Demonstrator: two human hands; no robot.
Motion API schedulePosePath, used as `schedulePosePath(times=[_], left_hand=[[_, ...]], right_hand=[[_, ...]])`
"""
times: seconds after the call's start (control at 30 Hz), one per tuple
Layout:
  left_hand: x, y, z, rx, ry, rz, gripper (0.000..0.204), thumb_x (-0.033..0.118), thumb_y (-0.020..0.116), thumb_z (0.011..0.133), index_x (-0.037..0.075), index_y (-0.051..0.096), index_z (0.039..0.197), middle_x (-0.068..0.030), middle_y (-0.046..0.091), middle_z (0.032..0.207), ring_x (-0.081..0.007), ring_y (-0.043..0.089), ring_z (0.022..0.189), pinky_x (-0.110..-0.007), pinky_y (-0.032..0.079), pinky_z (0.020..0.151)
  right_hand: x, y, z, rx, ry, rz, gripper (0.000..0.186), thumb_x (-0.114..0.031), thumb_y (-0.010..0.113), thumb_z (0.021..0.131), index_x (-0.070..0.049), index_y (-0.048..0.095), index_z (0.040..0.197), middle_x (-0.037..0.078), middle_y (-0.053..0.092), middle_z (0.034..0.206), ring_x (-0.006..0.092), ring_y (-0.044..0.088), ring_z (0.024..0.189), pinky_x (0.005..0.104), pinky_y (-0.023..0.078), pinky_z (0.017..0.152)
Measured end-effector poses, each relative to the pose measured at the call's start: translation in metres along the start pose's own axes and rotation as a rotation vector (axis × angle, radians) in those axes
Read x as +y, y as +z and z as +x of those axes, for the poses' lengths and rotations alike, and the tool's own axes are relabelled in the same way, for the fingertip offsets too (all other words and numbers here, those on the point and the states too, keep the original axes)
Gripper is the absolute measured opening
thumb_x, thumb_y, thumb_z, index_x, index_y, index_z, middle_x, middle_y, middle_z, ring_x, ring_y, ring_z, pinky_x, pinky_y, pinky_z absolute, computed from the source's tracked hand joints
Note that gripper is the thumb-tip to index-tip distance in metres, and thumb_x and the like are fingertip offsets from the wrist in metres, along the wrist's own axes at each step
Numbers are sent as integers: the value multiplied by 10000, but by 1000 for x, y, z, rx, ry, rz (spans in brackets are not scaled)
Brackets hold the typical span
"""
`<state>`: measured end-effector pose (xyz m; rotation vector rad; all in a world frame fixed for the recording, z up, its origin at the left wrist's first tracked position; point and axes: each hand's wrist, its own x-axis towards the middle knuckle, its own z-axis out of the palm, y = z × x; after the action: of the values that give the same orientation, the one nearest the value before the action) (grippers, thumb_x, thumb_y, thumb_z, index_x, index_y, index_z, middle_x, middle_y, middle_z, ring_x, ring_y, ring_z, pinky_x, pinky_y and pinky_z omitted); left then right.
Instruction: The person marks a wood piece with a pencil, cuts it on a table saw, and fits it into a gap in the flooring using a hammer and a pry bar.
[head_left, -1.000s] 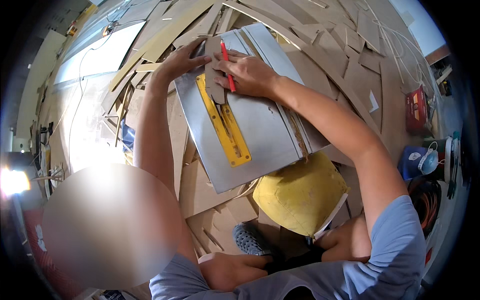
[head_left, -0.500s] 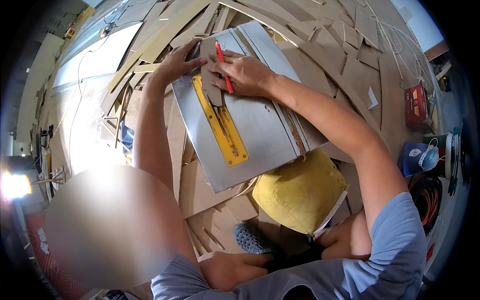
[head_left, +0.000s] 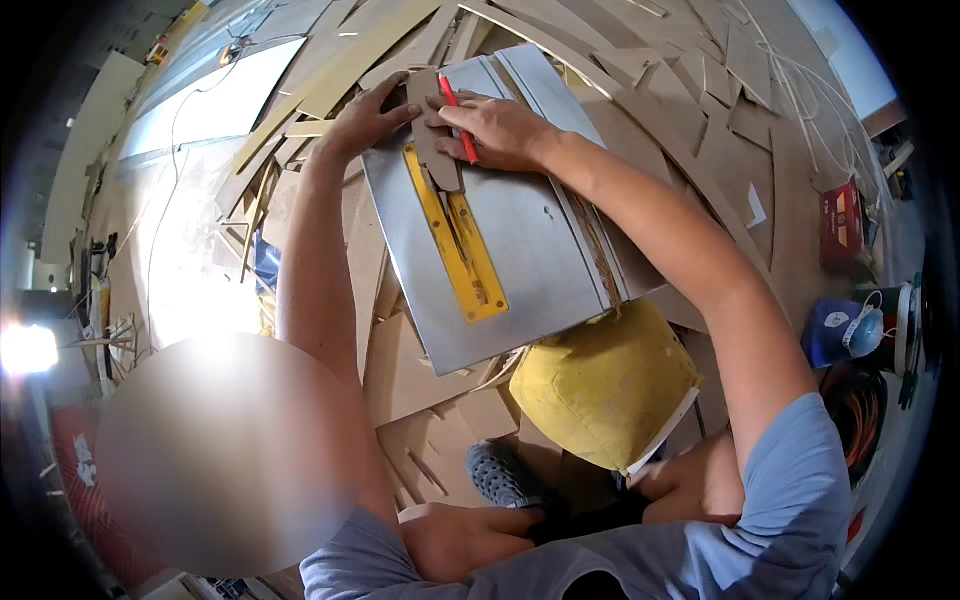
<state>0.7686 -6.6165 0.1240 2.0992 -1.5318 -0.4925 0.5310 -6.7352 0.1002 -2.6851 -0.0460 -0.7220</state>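
One metal saw table [head_left: 530, 250] lies before me, with one yellow plate [head_left: 462, 250] in it. At its 12 o'clock edge, my left hand [head_left: 365, 118] presses flat one small wood piece [head_left: 432, 130]; my right hand [head_left: 497, 130] pinches one red pencil [head_left: 458, 118] on it.

A round blur [head_left: 225, 455] hides the lower left floor. The right hand [head_left: 497, 130] covers the small wooden piece's [head_left: 433, 135] far end.
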Motion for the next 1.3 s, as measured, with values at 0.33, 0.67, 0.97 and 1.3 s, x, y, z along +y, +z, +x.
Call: schedulePosePath(times=[0.33, 0.67, 0.97, 1.3], left_hand=[[-8, 1, -1, 14, -16, 71, 872, 602, 725, 900, 175, 418, 1594, -212, 536, 1514, -341, 490, 1414, -418, 374, 1172], [-19, 7, -6, 83, 81, 138, 881, 608, 724, 899, 133, 432, 1581, -219, 532, 1507, -350, 495, 1402, -425, 380, 1168], [-21, 12, -16, 129, 92, 112, 884, 696, 680, 870, 199, 460, 1568, -182, 467, 1576, -392, 321, 1502, -484, 237, 1246], [-10, 11, -20, 161, 130, 135, 862, 649, 700, 875, 157, 485, 1549, -184, 500, 1551, -382, 356, 1485, -477, 226, 1244]], right_hand=[[6, 6, 2, 4, -26, 28, 448, -462, 631, 1000, -62, 646, 1200, 203, 637, 1382, 393, 583, 1302, 449, 519, 1069], [-2, 4, -4, -19, -20, 55, 469, -493, 611, 1009, -60, 651, 1184, 226, 616, 1406, 397, 569, 1323, 441, 521, 1069], [-5, 4, -6, -2, -48, 42, 461, -483, 634, 999, -48, 656, 1152, 239, 619, 1396, 394, 578, 1318, 439, 543, 1040], [-5, -1, -7, 18, -77, 79, 404, -410, 684, 983, -34, 669, 1129, 235, 618, 1402, 390, 585, 1315, 437, 532, 1050]])
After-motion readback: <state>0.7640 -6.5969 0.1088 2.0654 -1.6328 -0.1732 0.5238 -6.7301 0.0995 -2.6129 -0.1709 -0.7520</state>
